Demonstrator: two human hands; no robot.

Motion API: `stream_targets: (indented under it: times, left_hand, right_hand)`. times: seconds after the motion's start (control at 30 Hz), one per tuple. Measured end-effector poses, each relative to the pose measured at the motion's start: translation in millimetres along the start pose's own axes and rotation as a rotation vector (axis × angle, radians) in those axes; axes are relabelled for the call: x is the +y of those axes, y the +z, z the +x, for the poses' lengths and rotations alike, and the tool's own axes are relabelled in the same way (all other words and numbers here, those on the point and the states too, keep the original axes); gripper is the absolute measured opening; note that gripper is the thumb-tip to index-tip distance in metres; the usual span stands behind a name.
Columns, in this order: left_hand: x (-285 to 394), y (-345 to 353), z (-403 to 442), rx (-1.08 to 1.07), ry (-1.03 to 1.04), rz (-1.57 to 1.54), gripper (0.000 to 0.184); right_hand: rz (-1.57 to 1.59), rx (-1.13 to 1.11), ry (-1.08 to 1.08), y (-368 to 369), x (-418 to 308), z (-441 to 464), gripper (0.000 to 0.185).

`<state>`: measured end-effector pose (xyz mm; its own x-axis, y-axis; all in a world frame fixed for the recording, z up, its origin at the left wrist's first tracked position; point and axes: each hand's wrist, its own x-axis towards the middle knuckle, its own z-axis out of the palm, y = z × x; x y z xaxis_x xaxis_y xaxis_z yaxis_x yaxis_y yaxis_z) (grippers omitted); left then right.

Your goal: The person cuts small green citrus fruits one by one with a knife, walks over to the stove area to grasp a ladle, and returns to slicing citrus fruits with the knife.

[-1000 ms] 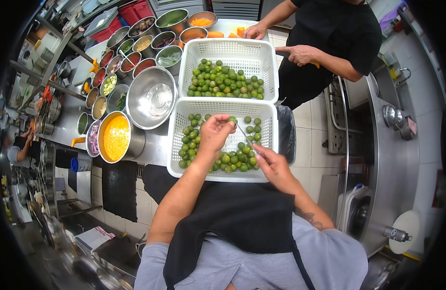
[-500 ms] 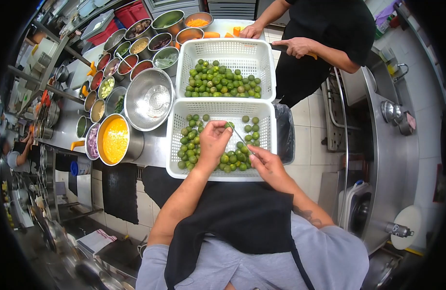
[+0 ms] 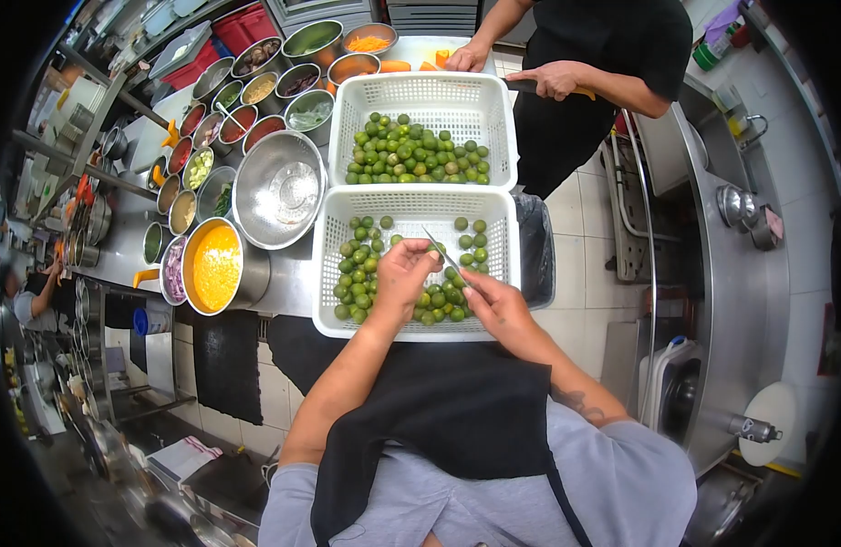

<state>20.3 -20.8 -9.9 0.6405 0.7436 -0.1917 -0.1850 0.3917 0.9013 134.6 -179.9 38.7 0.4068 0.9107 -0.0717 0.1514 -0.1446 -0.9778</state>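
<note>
My left hand [image 3: 407, 273] pinches a small green lime [image 3: 436, 255] over the near white basket [image 3: 325, 305]. In my right hand [image 3: 496, 305] is a thin knife [image 3: 446, 256], its blade pointing up and left, close beside the lime. Below and around my hands, the near basket holds many loose limes [image 3: 354, 283] at its left, front and right sides. Directly behind it, the far white basket [image 3: 420, 85] holds a pile of limes [image 3: 416, 153].
A metal colander [image 3: 279, 190], a pot of yellow liquid [image 3: 213, 264] and several metal bowls stand at the left. Behind the baskets, another person's hands [image 3: 559, 80] hold a knife and touch orange pieces [image 3: 441, 58]. A black-lined bin [image 3: 535, 251] stands right.
The blade in my right hand now stands more upright, with its tip above the lime. My left hand has come slightly lower. The view has shifted a little.
</note>
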Motion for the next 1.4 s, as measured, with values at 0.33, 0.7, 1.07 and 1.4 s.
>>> stream_targets:
  times: [0.33, 0.7, 1.07, 1.4]
  left_hand:
    - [4, -1, -1, -0.008, -0.008, 0.011, 0.021]
    - [66, 30, 79, 0.045, 0.404, 0.373, 0.026]
    - [-48, 15, 71, -0.527, 0.544, 1.29, 0.034]
    - [-8, -13, 70, -0.111, -0.263, 0.032, 0.027]
  right_hand:
    - [-0.039, 0.021, -0.038, 0, 7, -1, 0.034]
    - [0.063, 0.167, 0.092, -30, 9, -10, 0.034]
    - [0.029, 0.245, 0.016, -35, 12, -11, 0.034]
    - [0.024, 0.168, 0.082, -30, 0, -11, 0.034]
